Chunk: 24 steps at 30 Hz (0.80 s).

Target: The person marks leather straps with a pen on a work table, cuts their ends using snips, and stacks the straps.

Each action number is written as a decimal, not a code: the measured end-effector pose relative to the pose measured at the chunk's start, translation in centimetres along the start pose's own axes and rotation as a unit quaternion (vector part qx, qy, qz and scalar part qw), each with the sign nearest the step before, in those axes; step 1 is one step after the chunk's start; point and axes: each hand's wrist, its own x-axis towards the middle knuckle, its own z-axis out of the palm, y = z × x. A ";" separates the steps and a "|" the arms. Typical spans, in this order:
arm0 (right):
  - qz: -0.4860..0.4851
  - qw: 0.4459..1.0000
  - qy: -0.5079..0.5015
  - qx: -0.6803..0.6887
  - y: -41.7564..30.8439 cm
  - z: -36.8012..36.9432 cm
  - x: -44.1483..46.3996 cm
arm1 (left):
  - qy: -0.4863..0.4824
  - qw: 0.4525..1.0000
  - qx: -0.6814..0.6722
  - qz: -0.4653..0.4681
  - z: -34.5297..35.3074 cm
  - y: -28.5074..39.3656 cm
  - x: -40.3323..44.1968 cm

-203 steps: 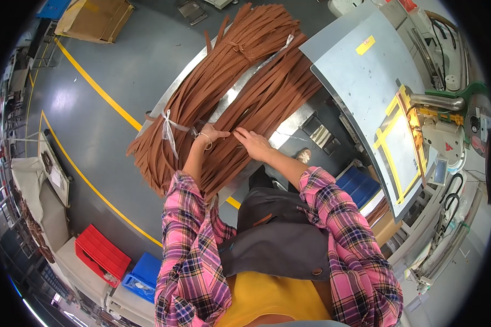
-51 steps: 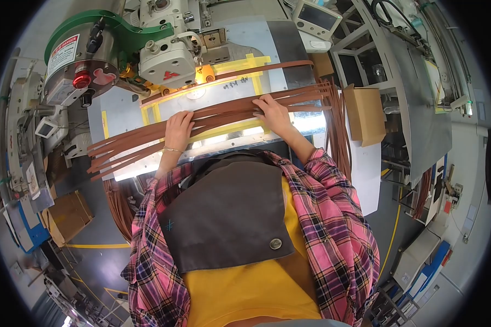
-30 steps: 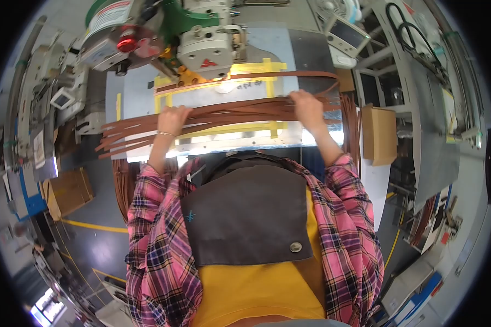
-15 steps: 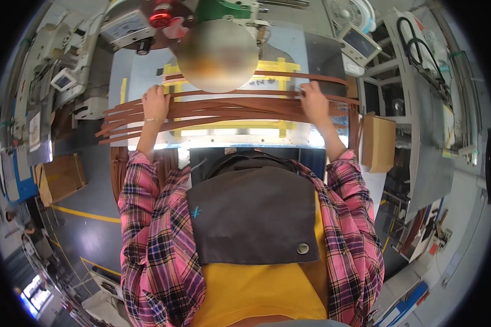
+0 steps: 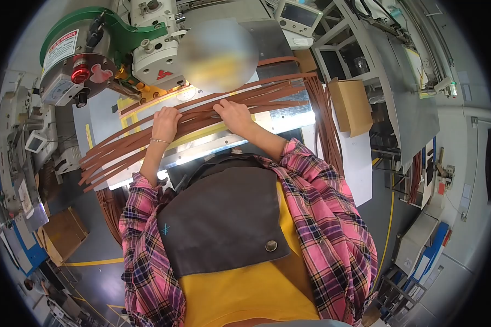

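Observation:
A loose bundle of long brown strips (image 5: pixel 193 121) lies crosswise over the worktable, with its left ends fanned out. My left hand (image 5: pixel 166 123) is closed over the strips, fingers curled down around some of them. Close by on the right, my right hand (image 5: pixel 234 116) has its fingers bent and pressed together on the strips near the middle of the bundle. More brown strips (image 5: pixel 327 122) hang down over the table's right end. Yellow tape (image 5: pixel 207 131) shows on the tabletop beneath the bundle. A blurred round patch hides part of the table behind my hands.
A white machine head (image 5: pixel 154 60) with a green arm and a red button (image 5: pixel 80 74) stands behind the table at left. A control screen (image 5: pixel 299 15) is at the back. One cardboard box (image 5: pixel 350 107) sits right of the table; another (image 5: pixel 65 234) is on the floor at left.
My right hand has moved left from the right part of the strips to near my left hand. The view has turned, bringing the machine head into sight. My left hand stays on the strips.

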 end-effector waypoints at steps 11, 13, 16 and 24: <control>0.091 0.988 0.000 -0.125 10.2 -10.1 -0.9 | -0.017 0.965 0.156 -0.211 -12.1 -13.9 -9.6; 0.067 0.992 -0.009 -0.106 11.6 -9.7 -0.1 | -0.012 0.951 0.242 -0.194 -13.6 -15.6 -10.7; 0.064 0.993 -0.049 -0.089 12.8 -7.1 1.3 | 0.018 0.940 0.285 -0.188 -13.6 -17.6 -10.4; 0.085 0.993 -0.044 -0.069 10.5 -4.0 2.8 | -0.002 0.904 0.337 -0.263 -8.4 -15.2 -9.5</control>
